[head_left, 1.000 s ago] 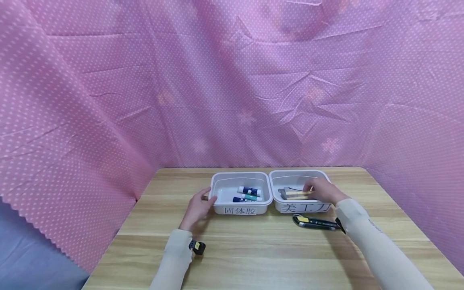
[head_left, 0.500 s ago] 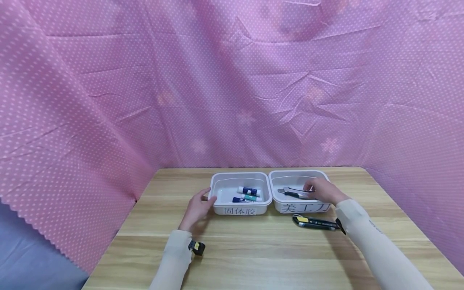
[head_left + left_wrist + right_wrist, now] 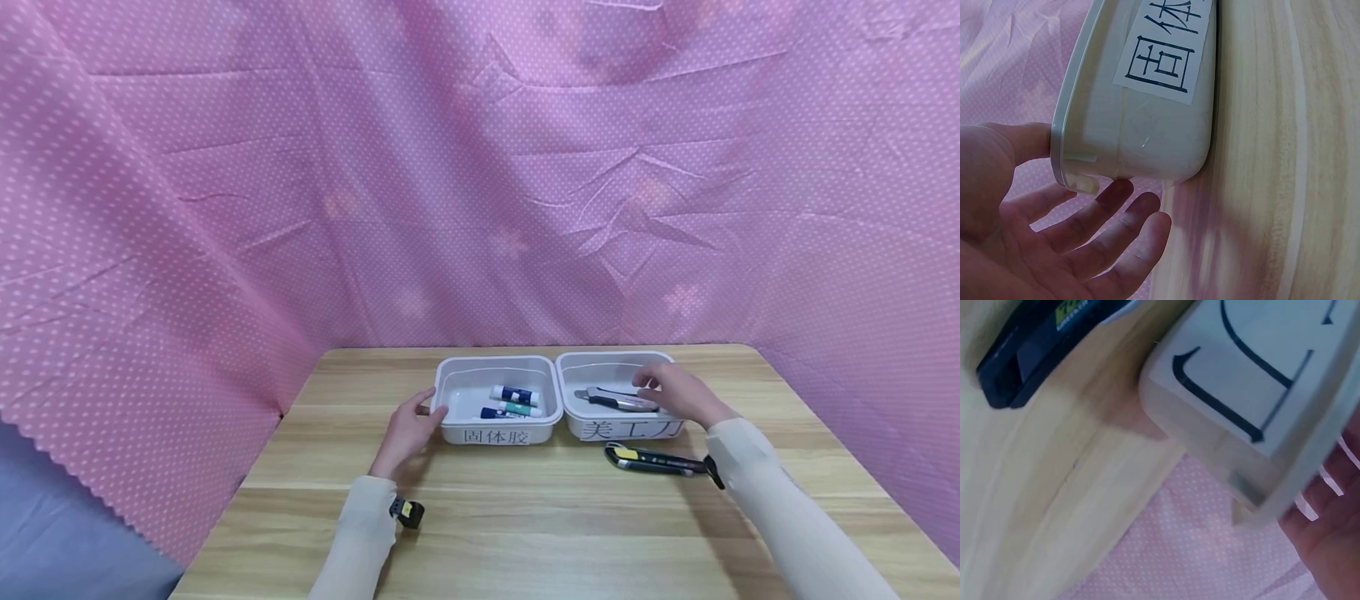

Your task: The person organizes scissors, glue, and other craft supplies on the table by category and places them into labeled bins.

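My left hand (image 3: 408,429) grips the left end of a white plastic bin (image 3: 498,437). In the left wrist view the thumb (image 3: 1032,142) laps over the rim and the fingertips (image 3: 1147,206) lie along the outer wall. Glue sticks (image 3: 517,395) lie in this bin, with dark blue and green labels. My right hand (image 3: 678,393) is over the right end of a second white bin (image 3: 577,425), fingers loosely bent and holding nothing. Just left of those fingers, a silver and dark utility knife (image 3: 618,401) lies inside the bin.
A black and yellow utility knife (image 3: 652,460) lies on the wooden table (image 3: 525,525) before the right bin, beside my right wrist. Both bins stand side by side with labels facing me. A pink dotted curtain (image 3: 487,208) hangs behind and around the table.
My right hand has let go of a yellowish thing, which no longer shows, and has shifted slightly up and right from the silver utility knife. My left hand has stayed on its bin.
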A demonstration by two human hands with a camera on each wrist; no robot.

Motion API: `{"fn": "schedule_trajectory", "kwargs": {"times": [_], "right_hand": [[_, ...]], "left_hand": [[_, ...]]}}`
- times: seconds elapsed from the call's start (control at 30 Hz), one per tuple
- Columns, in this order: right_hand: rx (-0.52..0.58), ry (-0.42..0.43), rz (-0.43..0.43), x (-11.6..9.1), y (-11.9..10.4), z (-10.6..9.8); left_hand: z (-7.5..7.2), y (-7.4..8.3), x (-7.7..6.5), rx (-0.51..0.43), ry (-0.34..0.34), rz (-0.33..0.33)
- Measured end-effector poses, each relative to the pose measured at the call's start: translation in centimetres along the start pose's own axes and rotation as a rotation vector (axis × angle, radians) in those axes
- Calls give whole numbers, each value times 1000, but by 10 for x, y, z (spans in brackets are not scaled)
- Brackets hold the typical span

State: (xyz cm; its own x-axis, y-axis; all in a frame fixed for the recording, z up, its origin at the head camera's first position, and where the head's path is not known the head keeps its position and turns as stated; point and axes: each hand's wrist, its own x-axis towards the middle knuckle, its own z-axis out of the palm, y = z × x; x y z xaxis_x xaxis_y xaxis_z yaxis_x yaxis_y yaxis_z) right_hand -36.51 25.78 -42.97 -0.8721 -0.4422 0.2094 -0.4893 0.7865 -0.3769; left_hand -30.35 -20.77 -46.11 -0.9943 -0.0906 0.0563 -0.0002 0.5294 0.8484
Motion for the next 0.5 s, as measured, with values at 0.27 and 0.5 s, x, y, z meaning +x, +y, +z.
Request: {"fn": "schedule_trajectory", "kwargs": {"times": [0.27, 0.5], "right_hand": [[-7, 57, -5, -15, -16, -12], [-49, 129, -73, -33, -36, -21]], "left_hand": [[0, -2, 1, 13, 3, 9], [1, -3, 2, -2, -6, -12]]}}
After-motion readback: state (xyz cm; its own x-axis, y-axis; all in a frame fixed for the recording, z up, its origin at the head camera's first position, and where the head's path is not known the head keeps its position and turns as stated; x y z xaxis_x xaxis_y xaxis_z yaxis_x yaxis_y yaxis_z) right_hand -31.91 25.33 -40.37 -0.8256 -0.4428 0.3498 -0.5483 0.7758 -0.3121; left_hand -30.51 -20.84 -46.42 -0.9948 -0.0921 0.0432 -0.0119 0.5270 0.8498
